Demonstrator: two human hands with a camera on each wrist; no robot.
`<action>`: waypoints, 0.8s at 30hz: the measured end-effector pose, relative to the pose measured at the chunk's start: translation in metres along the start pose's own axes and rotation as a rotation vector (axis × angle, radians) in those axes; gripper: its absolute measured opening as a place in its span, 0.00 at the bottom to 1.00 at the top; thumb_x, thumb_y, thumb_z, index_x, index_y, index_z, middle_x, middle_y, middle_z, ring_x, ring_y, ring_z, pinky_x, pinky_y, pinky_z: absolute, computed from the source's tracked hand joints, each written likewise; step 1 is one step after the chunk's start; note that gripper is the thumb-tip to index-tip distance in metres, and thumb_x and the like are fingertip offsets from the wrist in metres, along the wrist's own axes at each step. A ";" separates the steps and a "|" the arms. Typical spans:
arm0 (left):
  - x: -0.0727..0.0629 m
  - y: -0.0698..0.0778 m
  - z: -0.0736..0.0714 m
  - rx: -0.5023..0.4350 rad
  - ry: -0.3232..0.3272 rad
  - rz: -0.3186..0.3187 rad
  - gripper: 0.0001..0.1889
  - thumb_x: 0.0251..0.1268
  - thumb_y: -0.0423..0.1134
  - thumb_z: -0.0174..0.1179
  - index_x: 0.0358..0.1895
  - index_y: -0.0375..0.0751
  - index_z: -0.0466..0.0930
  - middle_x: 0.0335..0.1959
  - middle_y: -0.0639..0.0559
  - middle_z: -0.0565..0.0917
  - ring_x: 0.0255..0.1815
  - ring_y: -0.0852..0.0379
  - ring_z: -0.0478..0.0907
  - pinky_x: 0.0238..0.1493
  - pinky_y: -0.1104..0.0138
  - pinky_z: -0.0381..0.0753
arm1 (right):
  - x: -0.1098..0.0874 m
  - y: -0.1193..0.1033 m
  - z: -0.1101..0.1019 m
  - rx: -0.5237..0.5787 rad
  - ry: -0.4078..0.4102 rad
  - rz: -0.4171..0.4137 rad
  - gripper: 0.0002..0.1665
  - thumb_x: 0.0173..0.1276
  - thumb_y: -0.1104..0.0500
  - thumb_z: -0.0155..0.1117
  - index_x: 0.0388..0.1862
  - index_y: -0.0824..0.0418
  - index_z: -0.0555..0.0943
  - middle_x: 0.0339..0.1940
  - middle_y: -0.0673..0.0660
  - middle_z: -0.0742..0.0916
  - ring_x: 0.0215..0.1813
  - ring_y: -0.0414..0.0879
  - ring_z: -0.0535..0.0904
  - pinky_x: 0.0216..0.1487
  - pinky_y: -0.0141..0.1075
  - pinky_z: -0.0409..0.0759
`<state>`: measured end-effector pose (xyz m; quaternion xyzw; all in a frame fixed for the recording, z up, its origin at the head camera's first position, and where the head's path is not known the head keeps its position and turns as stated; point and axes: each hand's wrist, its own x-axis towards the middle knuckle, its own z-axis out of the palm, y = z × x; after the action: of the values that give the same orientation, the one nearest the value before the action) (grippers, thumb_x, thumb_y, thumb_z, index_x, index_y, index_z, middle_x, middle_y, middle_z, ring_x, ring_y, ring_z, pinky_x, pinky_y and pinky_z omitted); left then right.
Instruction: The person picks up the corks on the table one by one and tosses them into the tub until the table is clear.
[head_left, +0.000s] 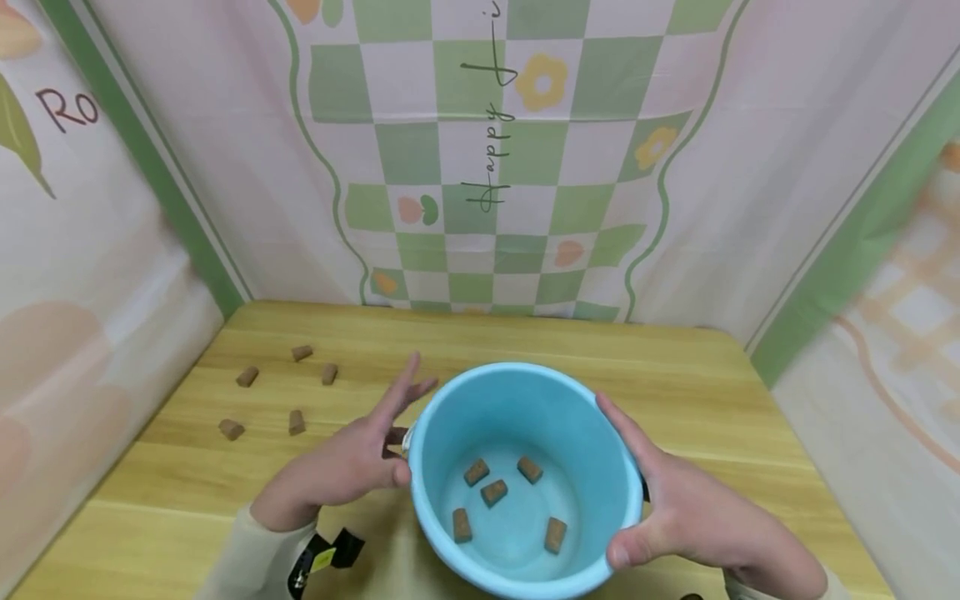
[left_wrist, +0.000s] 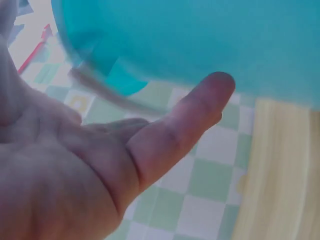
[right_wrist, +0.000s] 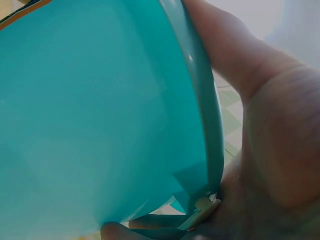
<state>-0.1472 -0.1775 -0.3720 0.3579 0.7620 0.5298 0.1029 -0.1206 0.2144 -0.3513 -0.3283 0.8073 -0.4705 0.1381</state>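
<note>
Head view: right hand (head_left: 671, 508) grips bucket (head_left: 517, 404), lower fingers hidden (left hand (head_left: 348, 460) partly).

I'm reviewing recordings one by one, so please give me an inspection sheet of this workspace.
Surface: wood-grain table; five cork stoppers lie on its left side.
Job's things: light-blue bucket, five more cork stoppers inside.
Clutter: nothing seen.
Hands: left hand, fingers spread, at the bucket's left side; right hand holds its right side.
Cables: nothing seen.
Surroundings: printed fabric with green-and-white checks behind the table; black strap on the left wrist.
</note>
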 end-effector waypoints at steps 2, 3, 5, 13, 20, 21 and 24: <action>-0.001 -0.001 -0.005 0.001 0.055 0.000 0.57 0.59 0.74 0.53 0.78 0.65 0.20 0.81 0.42 0.43 0.59 0.38 0.77 0.47 0.58 0.83 | 0.000 0.000 0.000 -0.003 0.000 0.007 0.78 0.49 0.47 0.84 0.83 0.44 0.35 0.69 0.62 0.72 0.56 0.55 0.78 0.51 0.36 0.78; -0.002 -0.001 -0.007 0.004 0.090 -0.010 0.57 0.60 0.74 0.53 0.78 0.67 0.20 0.81 0.44 0.40 0.58 0.37 0.77 0.45 0.58 0.83 | 0.000 0.000 0.000 -0.003 -0.001 0.014 0.78 0.49 0.48 0.84 0.83 0.44 0.35 0.69 0.63 0.72 0.55 0.55 0.78 0.51 0.36 0.78; -0.003 -0.002 -0.011 0.034 0.166 -0.038 0.56 0.61 0.73 0.53 0.78 0.68 0.20 0.81 0.50 0.35 0.58 0.36 0.77 0.46 0.57 0.83 | -0.001 0.000 0.001 0.002 -0.002 0.034 0.79 0.48 0.49 0.85 0.83 0.43 0.35 0.68 0.63 0.73 0.55 0.55 0.79 0.51 0.36 0.78; -0.005 -0.008 -0.015 0.473 0.355 -0.184 0.38 0.82 0.58 0.36 0.79 0.57 0.21 0.79 0.54 0.23 0.73 0.32 0.56 0.51 0.42 0.78 | -0.002 0.005 0.001 0.009 -0.002 0.034 0.79 0.48 0.50 0.85 0.83 0.45 0.34 0.68 0.63 0.73 0.55 0.55 0.79 0.52 0.36 0.78; -0.006 -0.012 -0.016 0.673 0.458 -0.272 0.34 0.81 0.61 0.27 0.81 0.56 0.29 0.79 0.44 0.52 0.62 0.30 0.71 0.45 0.43 0.80 | -0.001 -0.001 0.001 -0.007 0.001 0.068 0.80 0.48 0.50 0.85 0.83 0.42 0.34 0.69 0.62 0.72 0.55 0.54 0.79 0.52 0.36 0.77; -0.006 -0.012 -0.016 0.669 0.465 -0.268 0.34 0.81 0.61 0.26 0.81 0.56 0.30 0.77 0.43 0.57 0.62 0.30 0.72 0.48 0.41 0.79 | -0.001 -0.003 0.001 -0.010 0.001 0.071 0.80 0.48 0.49 0.85 0.83 0.42 0.34 0.69 0.62 0.72 0.55 0.53 0.79 0.52 0.36 0.77; -0.008 -0.013 -0.020 0.600 0.485 -0.251 0.32 0.82 0.60 0.29 0.81 0.59 0.34 0.73 0.43 0.66 0.58 0.34 0.76 0.45 0.43 0.80 | -0.001 -0.005 0.001 0.000 -0.003 0.078 0.80 0.48 0.50 0.85 0.83 0.42 0.34 0.69 0.62 0.72 0.55 0.54 0.79 0.52 0.37 0.77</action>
<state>-0.1582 -0.1996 -0.3764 0.1407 0.9228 0.3364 -0.1248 -0.1177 0.2129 -0.3479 -0.2972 0.8193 -0.4643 0.1579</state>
